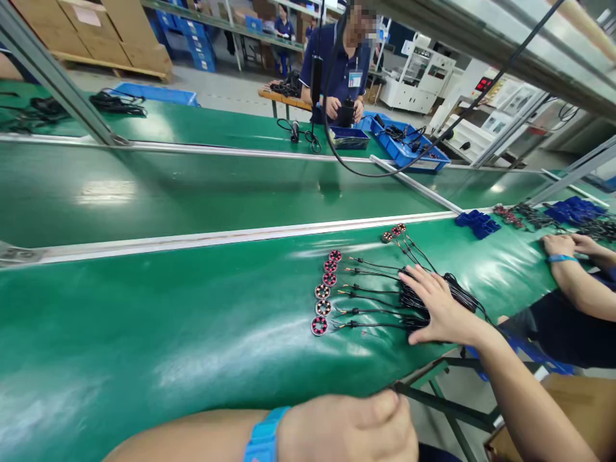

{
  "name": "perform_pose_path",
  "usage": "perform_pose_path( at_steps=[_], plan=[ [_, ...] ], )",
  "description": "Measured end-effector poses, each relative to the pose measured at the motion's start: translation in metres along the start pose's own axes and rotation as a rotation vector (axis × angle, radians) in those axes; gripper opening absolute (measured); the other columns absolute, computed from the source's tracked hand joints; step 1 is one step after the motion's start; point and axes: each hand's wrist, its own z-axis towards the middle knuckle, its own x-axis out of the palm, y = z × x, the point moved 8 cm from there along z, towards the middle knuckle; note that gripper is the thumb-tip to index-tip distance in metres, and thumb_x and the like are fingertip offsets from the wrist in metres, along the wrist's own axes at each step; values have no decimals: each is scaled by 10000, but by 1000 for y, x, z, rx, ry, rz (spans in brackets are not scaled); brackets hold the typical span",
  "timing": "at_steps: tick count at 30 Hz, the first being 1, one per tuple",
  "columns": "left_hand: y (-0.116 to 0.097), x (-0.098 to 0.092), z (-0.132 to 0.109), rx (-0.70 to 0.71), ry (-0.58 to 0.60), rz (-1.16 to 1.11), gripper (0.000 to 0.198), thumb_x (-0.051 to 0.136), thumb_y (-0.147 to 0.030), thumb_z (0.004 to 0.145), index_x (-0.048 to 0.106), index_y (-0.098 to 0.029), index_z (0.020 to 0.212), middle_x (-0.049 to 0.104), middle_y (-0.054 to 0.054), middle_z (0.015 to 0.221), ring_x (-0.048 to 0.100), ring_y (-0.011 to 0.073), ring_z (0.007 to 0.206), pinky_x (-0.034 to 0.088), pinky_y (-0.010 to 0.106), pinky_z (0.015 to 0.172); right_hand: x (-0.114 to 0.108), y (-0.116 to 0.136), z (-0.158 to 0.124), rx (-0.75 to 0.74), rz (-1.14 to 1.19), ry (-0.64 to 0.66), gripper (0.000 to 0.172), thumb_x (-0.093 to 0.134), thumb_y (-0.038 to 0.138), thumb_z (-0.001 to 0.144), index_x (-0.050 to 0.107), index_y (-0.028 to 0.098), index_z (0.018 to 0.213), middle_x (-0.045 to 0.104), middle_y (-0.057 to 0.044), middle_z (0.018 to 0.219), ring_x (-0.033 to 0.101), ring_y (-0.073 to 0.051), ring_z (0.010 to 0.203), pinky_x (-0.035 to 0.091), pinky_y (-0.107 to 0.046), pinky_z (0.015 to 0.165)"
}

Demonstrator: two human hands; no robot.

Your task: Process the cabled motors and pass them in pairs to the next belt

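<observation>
My right hand point(437, 308) lies with its fingers spread over a bundle of black cables point(411, 298) on the green bench. Their stripped wire ends point(353, 289) point left in a row of separate leads. Just beyond those ends stands a column of several small round motor stators point(322, 292), some with red windings and some copper-coloured. Three more stators point(394, 232) sit farther back. My left hand point(351, 427), with a blue band at the wrist, is curled closed near the bench's front edge; anything inside its fingers is hidden.
Blue plastic trays point(476, 223) sit at the back right, beside more cables. At right are a co-worker's hands point(561, 247). A person point(337, 70) across the line holds a black object near a blue bin point(409, 144). A metal rail point(231, 234) and hanging black cable point(366, 173) cross the view.
</observation>
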Motion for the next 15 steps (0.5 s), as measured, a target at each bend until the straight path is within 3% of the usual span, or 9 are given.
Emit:
perform_pose_path(
  at_steps=[2, 4, 8, 11, 15],
  plan=[
    [21, 3, -10, -183, 30, -46, 141, 590, -207, 934, 704, -215, 852, 735, 17, 985, 655, 185, 1030, 505, 327, 973, 25, -14, -20, 51, -19, 73, 1288, 797, 663, 617, 74, 281, 1612, 107, -147, 1662, 103, -384, 1533, 199, -608, 1202],
    [46, 10, -31, -388, 91, -26, 118, 612, -200, 933, 656, -194, 823, 733, 23, 969, 659, 206, 1039, 489, 377, 985, 35, -26, -26, 88, -26, 79, 1302, 805, 655, 609, 68, 278, 1613, 54, -155, 1666, 71, -384, 1536, 182, -598, 1208],
    [84, 34, -92, -723, 336, 38, 192, 639, -383, 939, 660, -193, 963, 689, 80, 1242, 571, 295, 1268, 415, 494, 1096, 46, -47, -12, 106, 19, 97, 1331, 751, 767, 601, 84, 221, 1616, 13, -204, 1658, 6, -388, 1536, 152, -587, 1215],
    [89, 52, -121, -788, 477, 45, 231, 644, -405, 931, 661, -188, 1006, 622, 104, 1369, 488, 355, 1363, 378, 565, 1123, 53, -56, 0, 109, 56, 162, 1322, 713, 807, 611, 90, 216, 1616, 86, -238, 1643, 91, -391, 1532, 175, -611, 1194],
    [88, 65, -129, -805, 532, 56, 177, 578, -345, 974, 666, -196, 1013, 615, 88, 1386, 512, 329, 1349, 399, 539, 1109, 50, -52, -3, 110, 46, 109, 1161, 633, 798, 710, 139, 259, 1611, 298, -221, 1577, 272, -371, 1483, 240, -617, 1153]
  ],
)
